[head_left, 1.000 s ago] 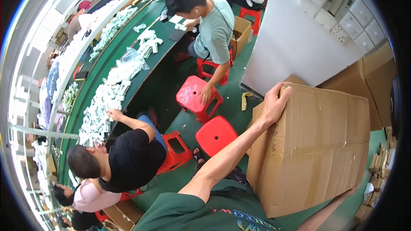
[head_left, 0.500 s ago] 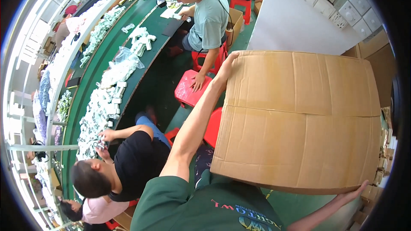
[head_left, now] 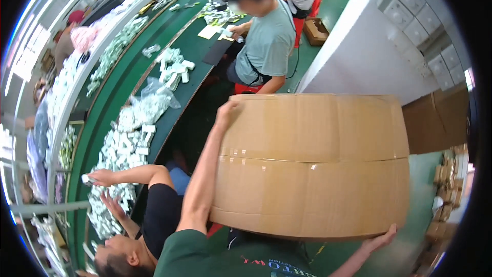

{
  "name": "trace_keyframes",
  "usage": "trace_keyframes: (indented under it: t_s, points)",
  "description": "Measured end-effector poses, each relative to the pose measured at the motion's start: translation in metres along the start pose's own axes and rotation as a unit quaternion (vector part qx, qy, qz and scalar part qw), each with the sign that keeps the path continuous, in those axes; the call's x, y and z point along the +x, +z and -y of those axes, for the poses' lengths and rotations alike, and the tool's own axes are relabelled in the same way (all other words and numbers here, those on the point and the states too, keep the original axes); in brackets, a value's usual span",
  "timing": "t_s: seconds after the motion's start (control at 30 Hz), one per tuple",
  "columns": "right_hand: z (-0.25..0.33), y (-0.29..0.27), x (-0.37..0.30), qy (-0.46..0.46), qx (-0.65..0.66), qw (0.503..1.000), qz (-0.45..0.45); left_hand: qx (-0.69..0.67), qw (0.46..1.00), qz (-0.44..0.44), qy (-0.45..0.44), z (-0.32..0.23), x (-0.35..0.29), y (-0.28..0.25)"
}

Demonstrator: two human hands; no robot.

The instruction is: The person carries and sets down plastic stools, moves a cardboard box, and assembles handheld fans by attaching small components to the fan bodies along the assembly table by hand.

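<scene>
A large brown cardboard box (head_left: 312, 166) is held out in front of my body, its taped flap seam running across the side that faces me. At the box's upper left corner, my left hand (head_left: 227, 113) grips the edge, the fingers partly hidden behind it. My right hand (head_left: 384, 238) supports the lower right corner from beneath, with the rest of its fingers out of sight under the cardboard.
Left runs a green work table (head_left: 189, 46) heaped with small white parts (head_left: 125, 149). One person in black (head_left: 161, 220) and another in pale green (head_left: 266, 41) sit along it. A white wall (head_left: 348, 56) stands ahead right; stacked cartons (head_left: 448, 190) line the far right.
The box has moved left and a little lower in view, both hands still on it. The person in pale green now shows nearer the box, which covers the red stool.
</scene>
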State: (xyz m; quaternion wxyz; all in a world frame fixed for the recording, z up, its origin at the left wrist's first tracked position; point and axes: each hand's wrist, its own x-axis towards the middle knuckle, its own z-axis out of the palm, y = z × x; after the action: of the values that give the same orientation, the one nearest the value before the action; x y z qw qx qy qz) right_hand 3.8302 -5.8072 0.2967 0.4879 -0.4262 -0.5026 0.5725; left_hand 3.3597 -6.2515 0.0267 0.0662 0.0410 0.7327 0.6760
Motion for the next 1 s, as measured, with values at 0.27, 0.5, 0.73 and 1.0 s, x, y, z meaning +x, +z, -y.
trace_keyframes:
  t_s: [0.27,0.5,0.73,1.0]
  points:
    - [-0.082,0.050,-0.135,-0.015,-0.121,0.992,0.025,-0.123,0.978,0.118,-0.120,-0.061,0.121,-0.089]
    - [-0.127,0.130,-0.213,-0.041,-0.032,0.881,0.470,0.097,0.993,0.058,-0.023,0.051,0.175,-0.041]
    - [-0.210,0.073,-0.112,-0.101,-0.453,0.776,0.427,0.444,0.880,-0.116,0.125,0.016,0.119,0.002]
    - [-0.246,0.026,-0.061,0.053,-0.420,0.616,0.664,0.301,0.911,-0.221,0.172,-0.026,-0.242,0.122]
